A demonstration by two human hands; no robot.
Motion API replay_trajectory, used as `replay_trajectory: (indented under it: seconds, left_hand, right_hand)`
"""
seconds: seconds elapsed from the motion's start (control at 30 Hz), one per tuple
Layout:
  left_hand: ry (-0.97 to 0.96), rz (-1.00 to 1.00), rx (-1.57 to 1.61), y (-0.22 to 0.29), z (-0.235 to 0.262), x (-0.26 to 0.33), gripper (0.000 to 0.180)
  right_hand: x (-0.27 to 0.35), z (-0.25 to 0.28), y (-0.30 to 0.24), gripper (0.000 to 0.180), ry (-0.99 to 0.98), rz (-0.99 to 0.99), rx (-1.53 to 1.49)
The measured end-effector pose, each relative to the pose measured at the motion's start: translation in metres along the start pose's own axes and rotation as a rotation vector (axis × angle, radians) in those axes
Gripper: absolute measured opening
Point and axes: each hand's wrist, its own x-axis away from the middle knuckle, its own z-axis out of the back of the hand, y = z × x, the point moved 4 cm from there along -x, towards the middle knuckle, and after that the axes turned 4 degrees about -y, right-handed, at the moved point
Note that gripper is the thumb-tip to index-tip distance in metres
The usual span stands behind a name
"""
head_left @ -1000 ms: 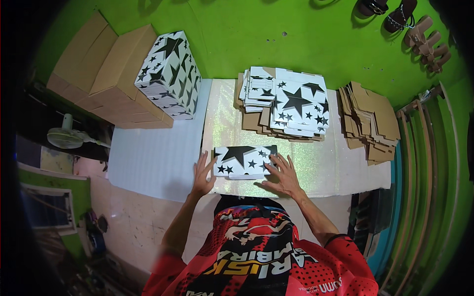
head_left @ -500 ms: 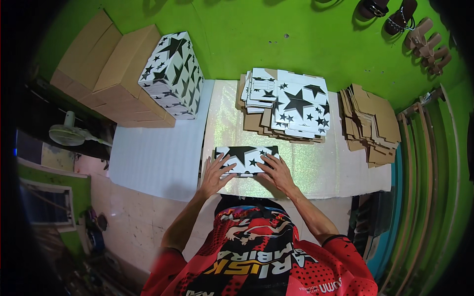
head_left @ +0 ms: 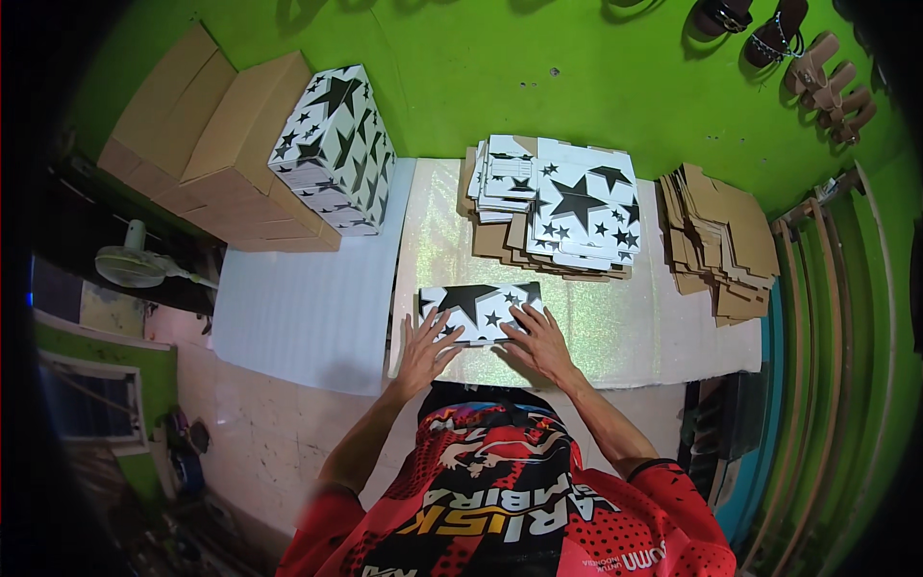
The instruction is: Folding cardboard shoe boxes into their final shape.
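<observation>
A white box with black stars (head_left: pixel 471 306) lies near the front edge of the table, its lid face up and closed. My left hand (head_left: pixel 424 350) is at its near left corner, fingers spread and fingertips over the lid. On the near right corner rests my right hand (head_left: pixel 540 344), fingers also stretched apart. Neither hand wraps round the box. Behind it lies a stack of flat star-printed cardboard blanks (head_left: pixel 588 207), some with their brown side showing.
Plain brown flattened cardboard (head_left: pixel 726 236) is piled at the right. Star-printed boxes (head_left: pixel 336 149) stand stacked at the left beside larger brown boxes (head_left: pixel 245 125). A fan (head_left: pixel 135 260) is at far left, wooden rails (head_left: pixel 817 317) at right. Sandals (head_left: pixel 774 43) hang on the green wall.
My left hand has drawn back slightly toward me, and its fingers cover less of the lid. The right hand has eased back a little; the box stays in place.
</observation>
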Motion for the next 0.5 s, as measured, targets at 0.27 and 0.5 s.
replay_trajectory:
  seconds: [0.27, 0.5]
  left_hand:
    - [0.08, -0.054, 0.029, 0.006, -0.003, -0.005, 0.046]
    - [0.097, -0.058, 0.013, 0.014, -0.008, -0.01, 0.049]
  right_hand:
    - [-0.01, -0.009, -0.016, 0.035, 0.045, 0.115, 0.003]
    - [-0.014, -0.028, -0.018, 0.021, 0.105, 0.087, -0.096]
